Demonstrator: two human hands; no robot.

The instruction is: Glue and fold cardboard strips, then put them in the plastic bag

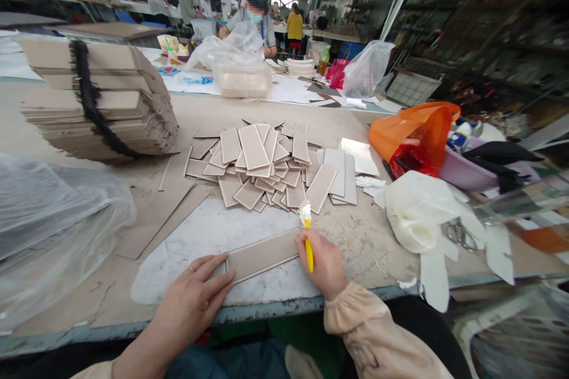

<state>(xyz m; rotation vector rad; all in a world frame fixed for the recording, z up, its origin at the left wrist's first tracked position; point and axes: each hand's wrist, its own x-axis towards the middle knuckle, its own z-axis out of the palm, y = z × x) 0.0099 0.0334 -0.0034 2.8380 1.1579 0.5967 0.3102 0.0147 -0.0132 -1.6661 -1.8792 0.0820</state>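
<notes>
A long beige rectangular panel [264,254] with pale edges lies at a slant on a whitish sheet [178,266] before me. My left hand [200,287] holds its left end between thumb and fingers. In my right hand [322,260] is a small brush with a yellow handle [309,251], bristles pointing away from me and coated in white paste. That hand's fingertips also meet the panel's right end. Just beyond lies a loose heap of similar panels [253,148], several overlapping at different angles.
A strapped stack of beige boards [102,106] stands at left, behind clear plastic film [53,231]. To the right are grey boards [340,174], a roll of white material [413,213], scissors [461,235] and an orange bag [411,130]. A co-worker [269,29] sits across the table.
</notes>
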